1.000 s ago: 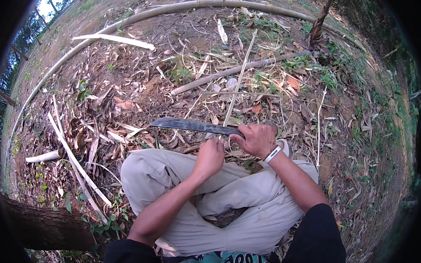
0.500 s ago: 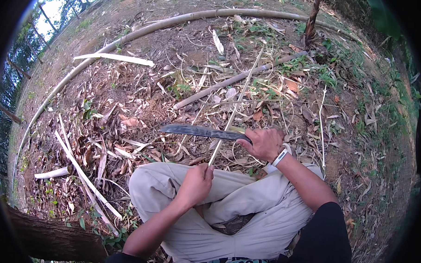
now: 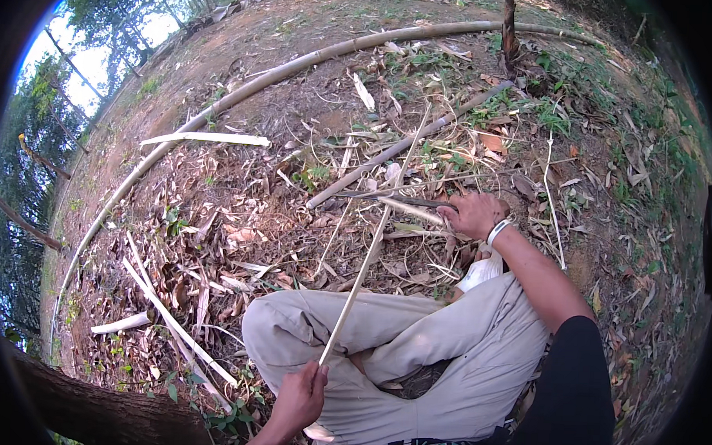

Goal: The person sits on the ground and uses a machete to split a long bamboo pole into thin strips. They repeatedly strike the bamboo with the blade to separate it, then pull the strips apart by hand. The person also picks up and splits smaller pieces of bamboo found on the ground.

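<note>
A long pale bamboo strip (image 3: 355, 289) runs slantwise from my lap out over the littered ground. Its near end is gripped in my left hand (image 3: 299, 397), fingers closed, low by my left thigh. My right hand (image 3: 475, 215) is wrapped round the handle of a machete (image 3: 423, 201), in front of my right knee. The dark blade points left, shows almost edge-on and crosses the strip about midway. A short pale piece (image 3: 413, 211) shows just below the blade by my right thumb; whether it is part of a strip or separate, I cannot tell.
Cut bamboo strips (image 3: 176, 322) lie on dry leaves at the left. A long bamboo pole (image 3: 243, 93) arches across the far ground, with a shorter pole (image 3: 410, 142) nearer. A thin trunk (image 3: 509, 36) stands far right; a thick log (image 3: 114, 406) lies lower left.
My left hand has drawn back toward my body with the strip. The machete has turned from flat to nearly edge-on and moved slightly outward and right. The view has shifted slightly.
</note>
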The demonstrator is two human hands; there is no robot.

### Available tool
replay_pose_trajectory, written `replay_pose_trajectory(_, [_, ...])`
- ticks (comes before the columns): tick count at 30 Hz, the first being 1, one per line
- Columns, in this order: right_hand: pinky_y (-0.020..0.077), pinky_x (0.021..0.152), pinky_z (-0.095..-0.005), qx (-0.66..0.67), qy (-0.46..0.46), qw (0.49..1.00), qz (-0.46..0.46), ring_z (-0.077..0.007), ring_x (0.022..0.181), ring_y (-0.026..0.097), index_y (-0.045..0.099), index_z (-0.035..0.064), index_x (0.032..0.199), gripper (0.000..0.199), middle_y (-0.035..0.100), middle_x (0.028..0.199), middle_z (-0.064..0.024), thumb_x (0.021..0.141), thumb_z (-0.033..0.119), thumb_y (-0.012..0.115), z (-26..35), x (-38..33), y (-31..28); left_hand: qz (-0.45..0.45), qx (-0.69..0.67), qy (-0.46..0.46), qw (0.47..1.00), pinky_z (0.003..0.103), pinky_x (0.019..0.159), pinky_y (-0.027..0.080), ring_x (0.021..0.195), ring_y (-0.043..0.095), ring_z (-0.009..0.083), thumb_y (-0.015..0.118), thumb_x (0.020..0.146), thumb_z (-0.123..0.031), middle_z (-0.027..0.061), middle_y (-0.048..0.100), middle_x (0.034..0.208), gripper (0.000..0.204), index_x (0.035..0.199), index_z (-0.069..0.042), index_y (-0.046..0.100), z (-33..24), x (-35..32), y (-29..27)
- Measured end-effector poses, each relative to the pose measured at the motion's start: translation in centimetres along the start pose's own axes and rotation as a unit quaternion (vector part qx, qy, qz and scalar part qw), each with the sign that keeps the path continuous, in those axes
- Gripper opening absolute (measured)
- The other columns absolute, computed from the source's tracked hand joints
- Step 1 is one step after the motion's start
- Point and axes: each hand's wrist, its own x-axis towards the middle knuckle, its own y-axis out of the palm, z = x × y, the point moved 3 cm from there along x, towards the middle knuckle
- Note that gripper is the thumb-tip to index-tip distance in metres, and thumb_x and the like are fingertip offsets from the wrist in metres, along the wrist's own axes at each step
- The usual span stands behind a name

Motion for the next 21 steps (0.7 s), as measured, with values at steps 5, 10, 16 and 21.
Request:
replay_pose_trajectory(5, [0.0528,0.055,-0.0485,0.005,-0.088,0.992,0.094,-0.0363,0.062,0.067,0.059,0.0078,0.092,0.055,0.065,0.066,-0.0182,0.096,0.058,0.038,7.6,-0.7,-0.3,-0.024,0.015,-0.012,1.000,0.043,0.053,0.041,0.051,0.054,0.0368,0.051,0.097,-0.017,0.0214,0.051,0.055,0.030,0.077,0.004,0.054,2.1,-0.5,0.4])
replay_pose_trajectory(10, [0.0530,0.055,-0.0470,0.002,-0.096,0.993,0.072,-0.0342,0.062,0.067,0.061,0.0096,0.093,0.054,0.064,0.063,-0.0151,0.096,0.059,0.038,3.7,-0.3,1.0,-0.017,0.032,0.057,0.998,0.043,0.045,0.040,0.044,0.054,0.0340,0.047,0.099,-0.021,0.0174,0.054,0.054,0.033,0.080,0.003,0.057,2.6,-2.6,0.2])
replay_pose_trajectory(16, [0.0528,0.053,-0.0461,-0.004,-0.107,0.993,0.057,-0.0351,0.061,0.067,0.061,0.0087,0.088,0.054,0.063,0.061,-0.0162,0.096,0.058,0.039,4.0,-0.2,0.5,0.019,0.053,-0.032,0.998,0.054,0.066,0.042,0.076,0.055,0.0514,0.046,0.100,-0.023,0.0313,0.059,0.081,0.029,0.097,0.004,0.058,2.9,-3.0,1.1])
replay_pose_trajectory(21, [0.0529,0.053,-0.0467,0.000,-0.161,0.986,0.037,-0.0353,0.060,0.067,0.061,0.0087,0.090,0.054,0.064,0.065,-0.0193,0.096,0.057,0.039,2.8,-0.3,1.0,-0.010,0.126,0.043,0.991,0.052,0.059,0.043,0.068,0.057,0.0477,0.048,0.099,-0.019,0.0275,0.059,0.073,0.024,0.097,0.002,0.058,4.5,-4.8,0.8])
